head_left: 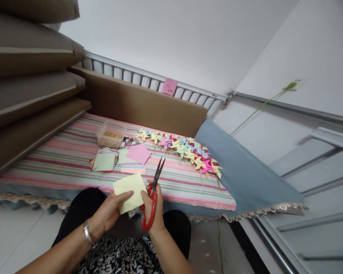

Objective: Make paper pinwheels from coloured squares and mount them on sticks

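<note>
A square sheet of pale yellow paper [130,188] is pinched at its lower left by my left hand [111,207]. My right hand [157,207] grips red-handled scissors [157,177], their dark blades pointing up and slightly parted. My right thumb also touches the paper's right edge. Beyond my hands, a stack of coloured paper squares [104,160] lies beside a second pile topped by a pink square [138,153]. To the right, rows of finished paper pinwheels [188,150] on thin sticks lie on the striped cloth [171,184].
A clear plastic box [111,134] with thin sticks stands at the back left, small greyish items [128,142] beside it. A brown board [143,104] leans along the bed rail. Folded brown cushions [31,91] are stacked at the left. A pink note [169,86] hangs on the rail.
</note>
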Demonstrator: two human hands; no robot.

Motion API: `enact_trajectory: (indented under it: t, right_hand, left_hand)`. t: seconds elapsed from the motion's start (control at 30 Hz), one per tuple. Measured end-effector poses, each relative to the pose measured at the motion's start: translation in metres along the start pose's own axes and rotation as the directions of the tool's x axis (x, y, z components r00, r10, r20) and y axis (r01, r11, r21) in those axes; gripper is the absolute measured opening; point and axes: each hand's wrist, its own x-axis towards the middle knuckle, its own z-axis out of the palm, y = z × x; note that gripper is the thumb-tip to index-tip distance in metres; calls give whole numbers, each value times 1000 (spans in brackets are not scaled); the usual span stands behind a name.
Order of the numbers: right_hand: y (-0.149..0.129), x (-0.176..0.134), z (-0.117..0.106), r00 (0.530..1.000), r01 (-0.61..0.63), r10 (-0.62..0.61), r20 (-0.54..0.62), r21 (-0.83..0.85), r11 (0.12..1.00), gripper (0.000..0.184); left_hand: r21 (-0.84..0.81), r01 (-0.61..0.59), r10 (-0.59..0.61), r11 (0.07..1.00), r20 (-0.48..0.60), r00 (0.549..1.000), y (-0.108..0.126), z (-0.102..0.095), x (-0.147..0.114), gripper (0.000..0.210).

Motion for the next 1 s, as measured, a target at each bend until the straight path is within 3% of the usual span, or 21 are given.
enact_trajectory:
  t: [0.17, 0.3, 0.43, 0.57, 0.7, 1.0]
  right_hand:
    - [0, -8, -11, 981, -44, 59, 186, -83, 996, 35]
    - [1, -20, -39, 900, -98, 201, 386, -269, 958, 36]
    - [-5, -35, -65, 818, -91, 319, 478, -441, 893, 33]
    - [-17, -43, -77, 799, -41, 357, 484, -548, 835, 25]
    - [-24, -42, -78, 776, -34, 386, 499, -578, 815, 22]
    - [-24, -39, -73, 790, -22, 388, 475, -610, 792, 18]
  left_hand:
    - [166, -128, 148, 978, -112, 983, 17, -6, 0, 48]
    - [300, -139, 188, 944, -140, 972, 30, -20, 0, 49]
    - [368, -119, 177, 922, -127, 976, 35, -31, 4, 49]
    - [377, -96, 127, 921, -58, 990, 37, -34, 5, 50]
    - [385, -66, 94, 920, -54, 994, 39, -31, 3, 47]
    - [326, -24, 49, 945, -67, 997, 38, -24, -2, 42]
